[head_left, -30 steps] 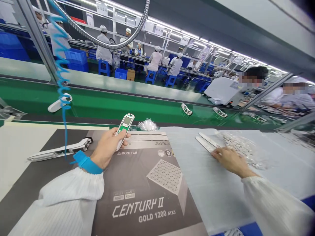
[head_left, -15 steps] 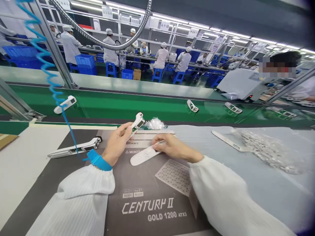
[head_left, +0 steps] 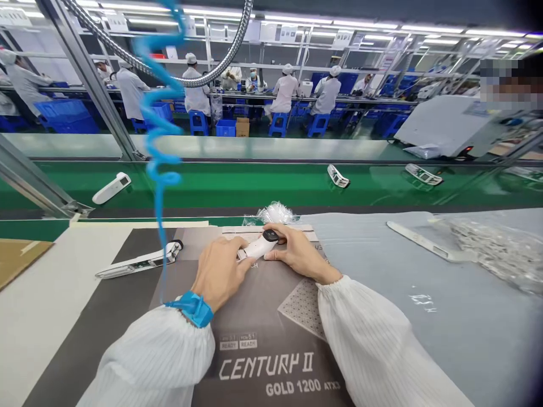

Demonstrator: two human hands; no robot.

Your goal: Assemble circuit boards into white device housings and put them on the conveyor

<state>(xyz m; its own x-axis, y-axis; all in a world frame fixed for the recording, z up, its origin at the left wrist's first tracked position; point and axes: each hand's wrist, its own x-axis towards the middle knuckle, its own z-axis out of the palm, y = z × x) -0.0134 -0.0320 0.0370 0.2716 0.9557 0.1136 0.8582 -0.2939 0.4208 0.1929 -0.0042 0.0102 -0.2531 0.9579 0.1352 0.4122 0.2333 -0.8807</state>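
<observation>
The fingers (head_left: 242,252) of the left hand (head_left: 220,277) and the fingers (head_left: 278,230) of the right hand (head_left: 299,254) close on a white plastic handheld housing (head_left: 255,247) from both sides, gripping it firmly. A round black cap (head_left: 270,235) sits at its far end, beside the right fingertips. The housing is held over a Montech Century II carton (head_left: 250,305); whether it touches the carton is hard to tell.

A blue wrist strap (head_left: 194,308) circles the left wrist, and its blue coiled cord (head_left: 159,141) rises past the hands. To the left, a long white housing (head_left: 138,261) lies on a dark mat (head_left: 112,294), close to the left forearm. To the right, a white strip (head_left: 418,240) and a clear bag of small parts (head_left: 496,254) lie on a grey sheet (head_left: 466,350). Crumpled clear wrap (head_left: 271,213) lies just beyond the fingers, before a green conveyor belt (head_left: 237,189).

Uneven finger pressure could twist the housing loose or unseat the cap, and a dropped part could be scuffed. The cord could also snag, or the left forearm could knock the long housing.
</observation>
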